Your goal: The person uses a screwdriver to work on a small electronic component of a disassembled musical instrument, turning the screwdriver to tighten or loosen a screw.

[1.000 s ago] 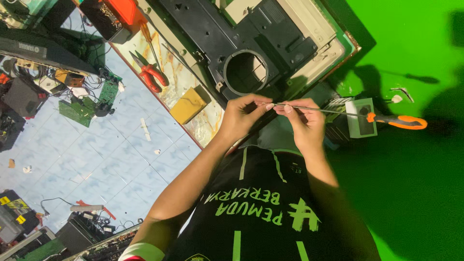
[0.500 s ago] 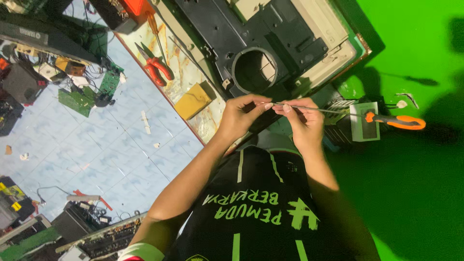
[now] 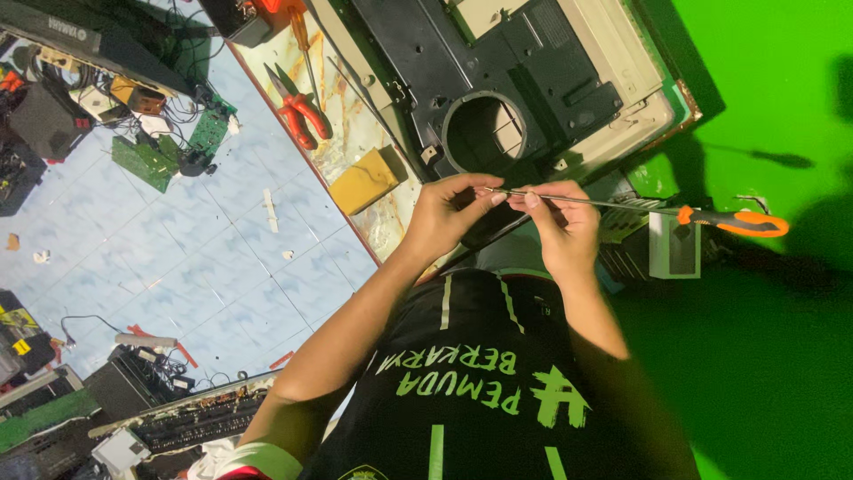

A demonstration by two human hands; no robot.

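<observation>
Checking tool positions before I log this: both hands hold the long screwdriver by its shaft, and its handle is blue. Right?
Not quite. The head view shows the left hand and right hand pinching the shaft of the screwdriver, but its handle is orange, not blue.

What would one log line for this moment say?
left hand: pinches screwdriver tip | right hand: grips screwdriver shaft | below: black housing

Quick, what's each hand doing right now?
Left hand: pinching the tip of the screwdriver.
Right hand: closed on the screwdriver's metal shaft.
</observation>
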